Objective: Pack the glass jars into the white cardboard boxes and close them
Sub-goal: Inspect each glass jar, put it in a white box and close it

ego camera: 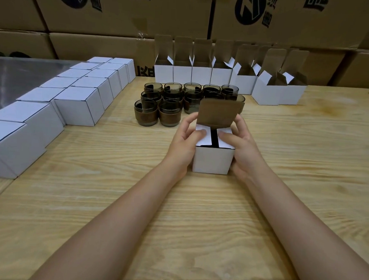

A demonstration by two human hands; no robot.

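While one carton is being shut at centre, stock on the pale wooden table (197, 224) runs as follows, left to right. Far left: grey metal sheet (24, 75), bare. Beside it: closed white cardboard boxes (82, 102), cube-shaped, in two rows running back, counted as finished. Centre rear: smoky glass jars (168, 101), round and each banded with a brown sleeve, about a dozen clustered together, still unpacked. Centre front: left hand (187, 140), fingers curled round the left wall, thumb pressing the left side flap flat. Item in hand: small white cardboard box (213, 159), standing on the table, both white side flaps (204, 138) folded in with a dark gap between, brown-lined lid flap (219, 113) upright and not yet tucked. Its contents cannot be seen. Right hand (240, 146): mirrors the left, fingers wrapped round the right wall, thumb holding the right flap down. Rear right: open white cardboard boxes (202, 74), a row with lids raised, apparently empty and awaiting jars. Judged progress: roughly halfway, closed boxes about matching the jars left. Markings: brown corrugated cartons (121, 12) stacked behind carry a black emblem and bold black characters, cropped and not legible. White boxes show no print.
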